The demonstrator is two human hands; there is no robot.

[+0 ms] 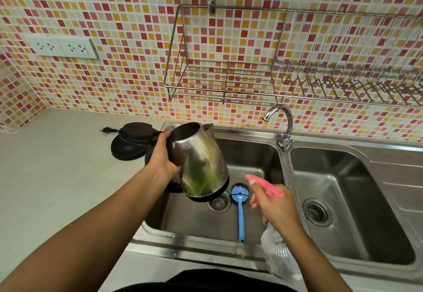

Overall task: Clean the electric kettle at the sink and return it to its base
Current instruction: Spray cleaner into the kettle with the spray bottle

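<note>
Over the left bowl of the sink (206,243), the fingers (165,136) of the left hand (161,157) are curled tight round the black handle of the kettle (199,161). The kettle hangs in the air above the drain (218,203). It tips a little, with its open top toward the wall. Green streaks run down its shiny side.

The right hand (274,204) grips the neck of a clear spray bottle (278,252). Its fingers are wrapped round the neck, under the pink spray head (265,185). The pink tip points at the kettle and is near it but not touching.

Down in the same bowl lies a blue brush (240,209). Its round head is just beside the drain and its handle leans on the front wall.

On the gray tabletop (57,177), left of the sink, sits the black kettle base (127,152), with a plug (106,129) lying close by. The tap (283,120) stands between the two bowls. Above it a wire rack (229,81) hangs on the tiled wall, and two sockets (61,47) are off to the left.
</note>
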